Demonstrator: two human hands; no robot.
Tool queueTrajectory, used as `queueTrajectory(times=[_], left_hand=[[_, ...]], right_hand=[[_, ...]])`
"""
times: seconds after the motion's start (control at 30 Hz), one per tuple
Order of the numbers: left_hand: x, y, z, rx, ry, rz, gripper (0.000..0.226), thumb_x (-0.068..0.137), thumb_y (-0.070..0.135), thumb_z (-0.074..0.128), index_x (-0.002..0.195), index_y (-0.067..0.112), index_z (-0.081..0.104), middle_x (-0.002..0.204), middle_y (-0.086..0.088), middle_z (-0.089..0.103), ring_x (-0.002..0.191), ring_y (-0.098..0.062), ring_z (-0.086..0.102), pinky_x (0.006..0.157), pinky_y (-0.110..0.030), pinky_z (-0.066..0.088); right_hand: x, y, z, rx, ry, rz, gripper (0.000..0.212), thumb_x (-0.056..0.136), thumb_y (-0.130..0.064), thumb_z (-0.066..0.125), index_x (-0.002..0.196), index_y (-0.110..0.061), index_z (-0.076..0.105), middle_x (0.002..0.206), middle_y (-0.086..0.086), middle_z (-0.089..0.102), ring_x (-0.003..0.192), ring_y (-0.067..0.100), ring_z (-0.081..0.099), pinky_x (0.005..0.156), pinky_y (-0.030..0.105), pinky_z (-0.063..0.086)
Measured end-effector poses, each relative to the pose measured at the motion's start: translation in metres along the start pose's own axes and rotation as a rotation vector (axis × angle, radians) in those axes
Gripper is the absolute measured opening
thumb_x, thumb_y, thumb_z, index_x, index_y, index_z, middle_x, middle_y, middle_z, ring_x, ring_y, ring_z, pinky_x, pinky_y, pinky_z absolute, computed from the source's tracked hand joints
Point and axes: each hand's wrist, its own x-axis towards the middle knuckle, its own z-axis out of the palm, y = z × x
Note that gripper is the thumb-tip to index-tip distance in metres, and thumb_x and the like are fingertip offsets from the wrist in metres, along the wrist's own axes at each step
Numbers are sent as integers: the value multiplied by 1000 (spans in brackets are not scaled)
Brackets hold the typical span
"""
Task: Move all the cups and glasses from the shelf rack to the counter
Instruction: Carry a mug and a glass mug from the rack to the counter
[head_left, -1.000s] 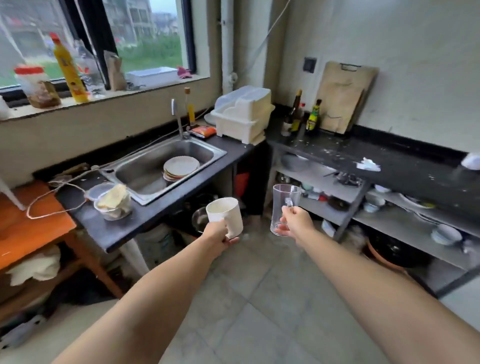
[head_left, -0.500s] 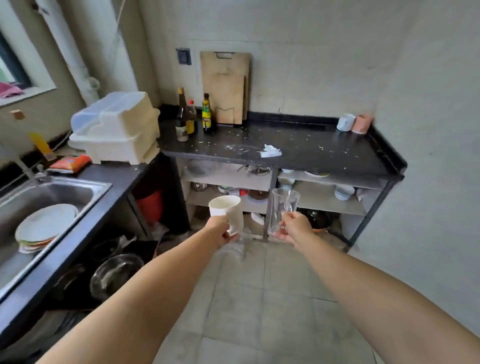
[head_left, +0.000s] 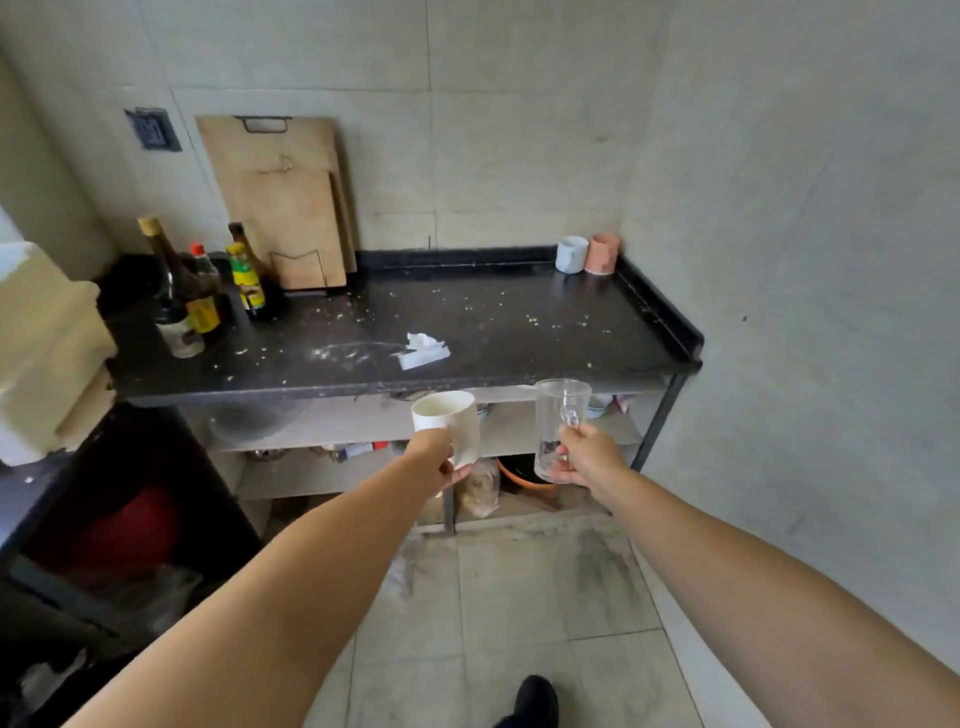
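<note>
Carrying two drinking vessels up to the black worktop (head_left: 519, 332), one per hand.

Left hand (head_left: 434, 454) is wrapped round the handle side of a white mug (head_left: 449, 426); right hand (head_left: 589, 457) pinches the handle of a clear glass (head_left: 558, 426). Both are upright and held out in front, just short of the near worktop edge and about level with it, so I'd guess they need a little lift before being set down. Far right corner already has a white cup (head_left: 571, 254) and a pink cup (head_left: 602, 253) side by side, probably the drop zone. Bottles (head_left: 202, 291) and boards (head_left: 291, 208) take up the far left, and a crumpled tissue (head_left: 423, 351) sits mid-front.
</note>
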Motion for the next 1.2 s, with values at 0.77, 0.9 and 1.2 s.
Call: queueTrajectory(times=[0.77, 0.9, 1.2], left_hand=[[293, 210, 214, 32, -6, -9, 23, 93, -4, 33, 110, 7, 43, 90, -5, 42, 60, -12, 35, 83, -37, 54], [357, 248, 240, 57, -17, -26, 20, 93, -3, 32, 106, 7, 42, 80, -3, 40, 54, -10, 27, 86, -40, 53], [471, 304, 289, 72, -14, -90, 18, 93, 5, 34, 105, 4, 47, 72, -3, 38, 51, -11, 25, 69, -36, 55]], right_hand=[[371, -176, -13, -128, -14, -55, 16, 101, -16, 44, 108, -7, 56, 86, 6, 54, 83, 22, 61, 78, 38, 60], [437, -203, 4, -187, 3, -40, 13, 101, -17, 44, 107, -11, 54, 90, 5, 55, 79, 17, 61, 79, 36, 60], [567, -245, 30, -186, 34, 1, 16, 101, -16, 42, 106, -8, 55, 91, 7, 55, 70, 15, 59, 78, 37, 60]])
